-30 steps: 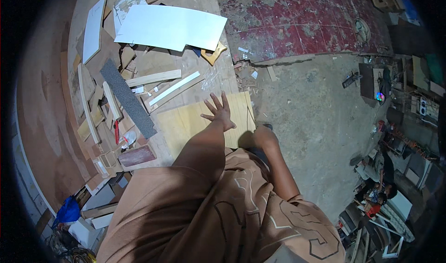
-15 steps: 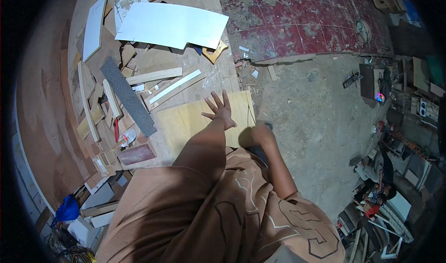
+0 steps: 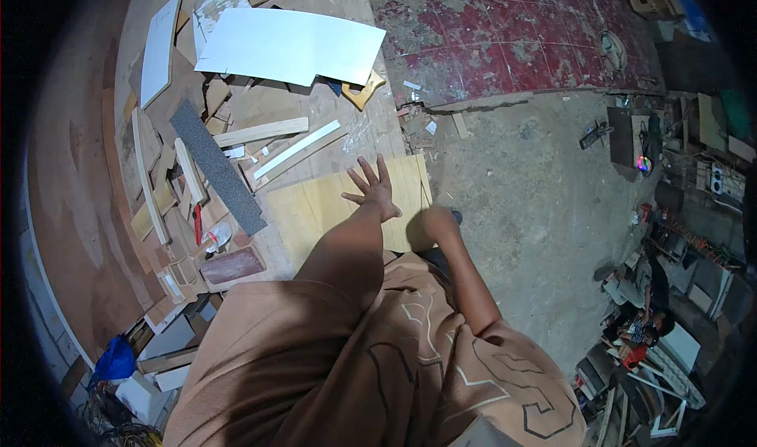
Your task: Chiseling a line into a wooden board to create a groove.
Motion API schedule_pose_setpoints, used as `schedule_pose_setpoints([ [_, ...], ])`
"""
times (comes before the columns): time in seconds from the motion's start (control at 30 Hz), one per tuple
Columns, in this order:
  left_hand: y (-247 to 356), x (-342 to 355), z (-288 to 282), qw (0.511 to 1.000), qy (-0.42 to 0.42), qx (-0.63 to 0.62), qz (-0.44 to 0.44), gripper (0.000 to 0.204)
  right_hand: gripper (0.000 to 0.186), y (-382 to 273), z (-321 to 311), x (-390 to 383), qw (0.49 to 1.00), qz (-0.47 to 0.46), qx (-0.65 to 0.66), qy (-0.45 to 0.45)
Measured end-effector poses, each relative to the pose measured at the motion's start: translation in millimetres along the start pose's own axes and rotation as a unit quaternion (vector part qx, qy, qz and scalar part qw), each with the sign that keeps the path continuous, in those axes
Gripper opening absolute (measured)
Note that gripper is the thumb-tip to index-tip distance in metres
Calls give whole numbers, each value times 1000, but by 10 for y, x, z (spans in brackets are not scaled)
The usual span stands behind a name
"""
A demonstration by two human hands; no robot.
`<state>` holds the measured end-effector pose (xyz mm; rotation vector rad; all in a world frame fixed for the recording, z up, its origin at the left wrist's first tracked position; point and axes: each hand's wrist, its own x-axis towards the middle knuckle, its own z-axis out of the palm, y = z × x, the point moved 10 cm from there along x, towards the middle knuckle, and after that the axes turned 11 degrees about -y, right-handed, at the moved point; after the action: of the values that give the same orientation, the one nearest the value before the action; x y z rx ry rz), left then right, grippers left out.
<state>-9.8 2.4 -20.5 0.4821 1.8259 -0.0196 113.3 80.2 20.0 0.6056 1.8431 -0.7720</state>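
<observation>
A thin pale-yellow wooden board [image 3: 315,202] with dark lines across it lies at the near edge of the workbench. My left hand [image 3: 377,192] rests flat on it with the fingers spread. Beside the board's right end, my right hand [image 3: 440,224] is closed and slightly smeared. Whatever it grips, if anything, is hidden beneath it, and its shadow falls on the board. Farther up the bench, a saw's yellow handle [image 3: 364,92] sticks out from under a white panel [image 3: 288,46].
Left of the board lie a grey speckled strip [image 3: 217,163], several wood offcuts [image 3: 264,131] and a dark reddish block [image 3: 233,265]. A concrete floor [image 3: 520,187] stretches to the right, meeting red tiles [image 3: 520,37]. Clutter and a person [image 3: 643,329] are at the far right.
My right hand has shifted slightly left and up beside the board's end. My left hand has stayed flat in place.
</observation>
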Motion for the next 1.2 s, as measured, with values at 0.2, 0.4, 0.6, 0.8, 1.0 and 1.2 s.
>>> schedule_pose_setpoints([
  [0.2, 45, 49, 18, 1000, -4, 30, 1, 151, 29, 359, 225, -19, 954, 59, 243, 163],
  [0.4, -123, -16, -34, 1000, 4, 23, -21, 151, 30, 218, 290, -438, 969, 72, 212, 104],
  [0.6, 193, 24, 58, 999, -13, 46, 3, 151, 27, 493, 89, 317, 938, 41, 265, 218],
  [0.8, -133, 24, 21, 999, 4, 38, -28, 152, 24, 258, 419, -597, 956, 76, 237, 154],
  [1.0, 216, 30, 35, 998, 18, 54, 5, 152, 23, 505, 294, 635, 986, 11, 129, 103],
  [1.2, 167, 9, 19, 999, 10, 37, 0, 153, 26, 497, 321, 328, 969, 64, 215, 109],
])
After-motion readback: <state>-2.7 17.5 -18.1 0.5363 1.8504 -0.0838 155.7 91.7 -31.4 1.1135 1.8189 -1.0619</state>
